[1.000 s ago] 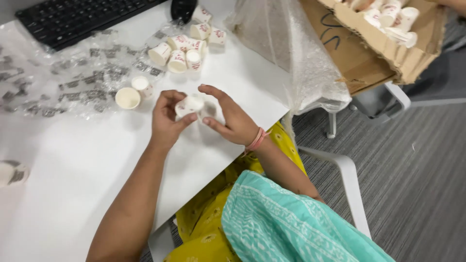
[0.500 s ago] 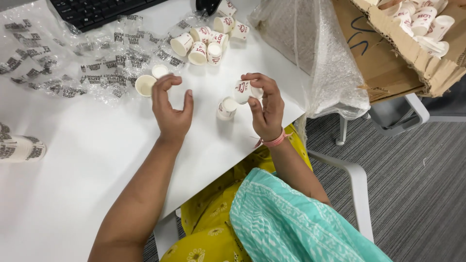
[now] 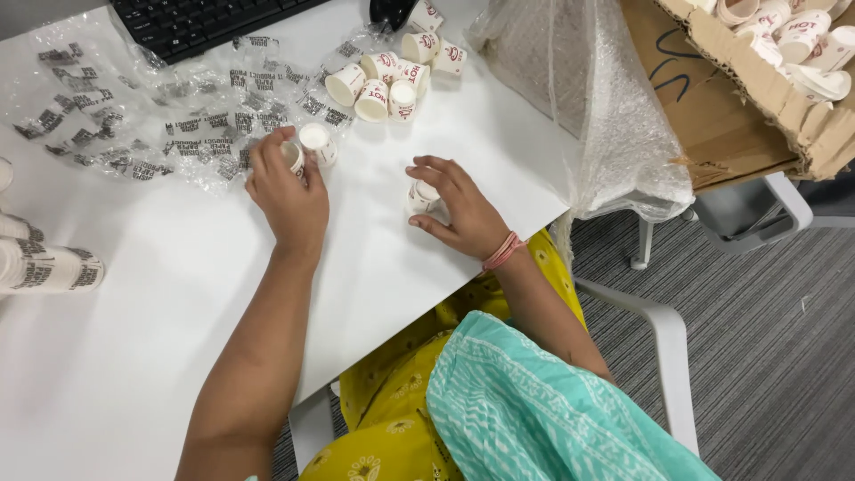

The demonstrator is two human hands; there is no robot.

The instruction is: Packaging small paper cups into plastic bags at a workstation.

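Note:
My left hand (image 3: 287, 196) rests on the white table (image 3: 160, 338) and its fingers close on a small white paper cup (image 3: 292, 156) beside another cup (image 3: 317, 142). My right hand (image 3: 456, 209) holds a small stack of paper cups (image 3: 422, 196) upright on the table. A cluster of several loose printed paper cups (image 3: 392, 76) lies further back, near crinkled clear plastic wrap (image 3: 142, 116).
A black keyboard (image 3: 205, 22) lies at the table's far edge. Stacked cup sleeves (image 3: 49, 267) lie at the left. A bubble-wrap bag (image 3: 579, 98) hangs off the table's right edge beside a cardboard box (image 3: 748, 89) holding more cups. A white chair frame (image 3: 659, 330) stands below.
My left hand reached forward and left and took a cup near the plastic wrap. My right hand lowered its cups onto the table.

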